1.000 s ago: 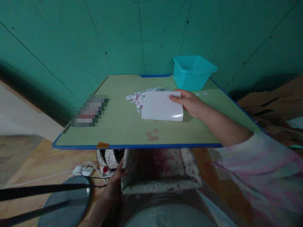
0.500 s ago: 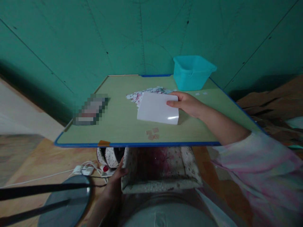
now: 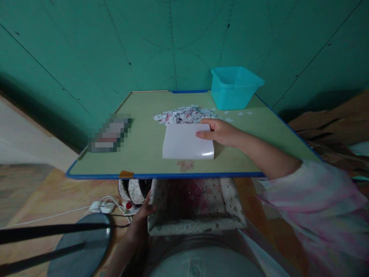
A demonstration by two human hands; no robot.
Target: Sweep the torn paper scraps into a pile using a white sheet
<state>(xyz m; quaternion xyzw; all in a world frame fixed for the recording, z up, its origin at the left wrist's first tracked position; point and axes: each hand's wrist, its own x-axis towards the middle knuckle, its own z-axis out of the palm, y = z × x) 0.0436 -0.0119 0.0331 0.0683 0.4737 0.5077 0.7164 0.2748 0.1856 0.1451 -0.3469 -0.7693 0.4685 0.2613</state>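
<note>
My right hand (image 3: 215, 132) pinches the right edge of a glossy white sheet (image 3: 186, 142), thumb on top. The sheet is tilted over the table, its far edge in front of a pile of small paper scraps (image 3: 187, 113), pale with some pink. Below the table's front edge, my left hand (image 3: 145, 209) grips the left side of a worn, speckled box (image 3: 197, 227). The box is open at the top, with reddish stains on its dark inside. The fingers of my left hand are partly hidden by the box wall.
A turquoise bin (image 3: 230, 94) stands at the back right of the blue-edged table (image 3: 144, 161). A few loose scraps (image 3: 240, 114) lie near it. On the left is a blurred-out flat object (image 3: 111, 132). A round stool (image 3: 83, 246) and a power strip (image 3: 103, 207) are below.
My right hand has drawn the white sheet toward me and slightly left, so more of the scrap pile shows. My left hand and the box have stayed in place.
</note>
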